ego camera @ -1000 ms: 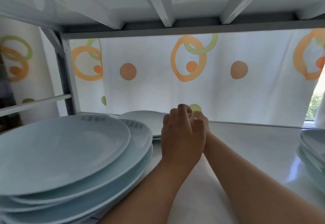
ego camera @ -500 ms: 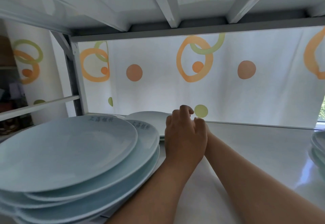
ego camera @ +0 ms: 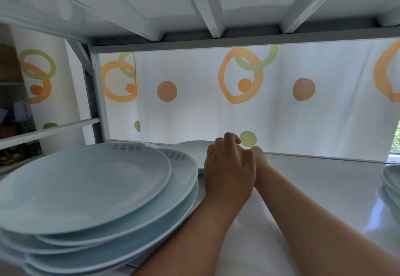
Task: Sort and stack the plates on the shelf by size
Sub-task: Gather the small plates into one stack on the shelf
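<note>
White metal shelf (ego camera: pixel 303 180), glossy pale surface, light glare on it to the right of the arms. Underside of the next shelf level overhead, white crossbars running toward the viewer. Behind the shelf hangs a white curtain (ego camera: pixel 194 107) with orange rings, green rings and orange dots, backlit. Grey upright post (ego camera: pixel 95 94) at the shelf's back-left corner, a white rail running left from it. Left of the post: more of the same curtain and a dim room area, contents too dark to tell. Sliver of window with greenery at far right edge.

Large stack of pale blue plates (ego camera: pixel 86 191) at front left of the shelf, uneven, the top plate offset left over the ones below; blue printed characters on the far rims. A smaller white plate stack (ego camera: pixel 192 150) sits at the back, behind the large stack, close to the curtain. Another plate stack (ego camera: pixel 391 180) is cut off at the right edge, well apart from the large stack.

Left hand (ego camera: pixel 229 174) reaches to the right edge of the small back stack, fingers curled down, back of hand to camera; cannot tell whether its grip is on a plate. Right hand (ego camera: pixel 258 153) just behind it, mostly hidden, touching the left hand; grip state cannot be told.
</note>
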